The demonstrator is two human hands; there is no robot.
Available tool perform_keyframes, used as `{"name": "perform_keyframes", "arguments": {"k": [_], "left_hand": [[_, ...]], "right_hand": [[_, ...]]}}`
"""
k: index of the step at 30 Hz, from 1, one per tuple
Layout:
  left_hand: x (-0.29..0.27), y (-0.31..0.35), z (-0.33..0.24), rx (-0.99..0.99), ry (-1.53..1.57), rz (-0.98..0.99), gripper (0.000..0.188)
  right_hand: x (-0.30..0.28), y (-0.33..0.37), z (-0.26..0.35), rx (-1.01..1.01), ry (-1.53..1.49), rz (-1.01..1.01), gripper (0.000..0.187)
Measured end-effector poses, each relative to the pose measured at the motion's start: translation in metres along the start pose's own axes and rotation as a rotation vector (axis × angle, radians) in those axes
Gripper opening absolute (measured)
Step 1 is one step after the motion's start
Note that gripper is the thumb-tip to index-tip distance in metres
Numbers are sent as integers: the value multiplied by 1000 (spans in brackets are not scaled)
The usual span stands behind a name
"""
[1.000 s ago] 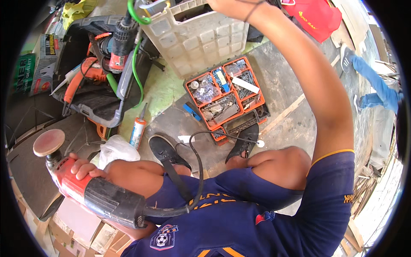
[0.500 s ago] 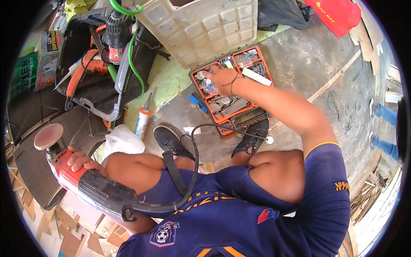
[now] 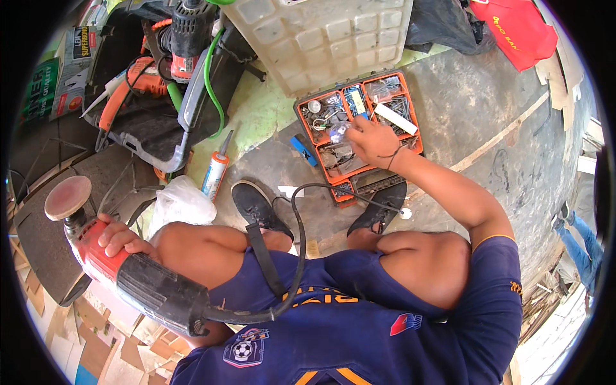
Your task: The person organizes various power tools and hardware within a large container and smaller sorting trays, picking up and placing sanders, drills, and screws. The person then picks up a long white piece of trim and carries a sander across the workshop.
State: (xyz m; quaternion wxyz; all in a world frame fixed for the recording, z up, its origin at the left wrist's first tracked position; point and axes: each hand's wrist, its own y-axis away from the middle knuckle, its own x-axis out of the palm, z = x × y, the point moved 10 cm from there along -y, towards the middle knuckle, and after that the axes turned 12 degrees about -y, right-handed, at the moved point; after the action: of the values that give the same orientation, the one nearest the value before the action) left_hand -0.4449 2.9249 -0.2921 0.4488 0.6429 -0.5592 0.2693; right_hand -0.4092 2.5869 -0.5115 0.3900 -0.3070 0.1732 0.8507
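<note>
On the left, my left hand is wrapped round a red and black angle grinder. A round, worn pinkish disc is fitted at its head, and its black cable loops across my lap. My right hand is over an orange-edged organizer box on the floor, its fingers pinched on a small clear plastic packet. What the packet holds is too small to tell. The compartments hold screws, loose hardware and a white strip. The box's translucent lid stands raised behind it.
An open black tool case with orange and red power tools stands at the left. Near it are a sealant tube, a white plastic bag and a blue piece. Black and red bags lie at the far right.
My right hand has drawn back from the box's left compartments toward the right, with the clear packet at its fingertips. My left hand keeps its hold on the angle grinder.
</note>
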Motion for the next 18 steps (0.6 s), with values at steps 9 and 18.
{"name": "perform_keyframes", "arguments": {"k": [9, 18], "left_hand": [[-1, 0, 0, -42, 17, 0, 47], [-1, 2, 1, -8, 36, -51, 41]], "right_hand": [[-30, -31, -50, 281, -253, -221, 27], [-30, -33, -4, -87, -64, -184, 22]]}}
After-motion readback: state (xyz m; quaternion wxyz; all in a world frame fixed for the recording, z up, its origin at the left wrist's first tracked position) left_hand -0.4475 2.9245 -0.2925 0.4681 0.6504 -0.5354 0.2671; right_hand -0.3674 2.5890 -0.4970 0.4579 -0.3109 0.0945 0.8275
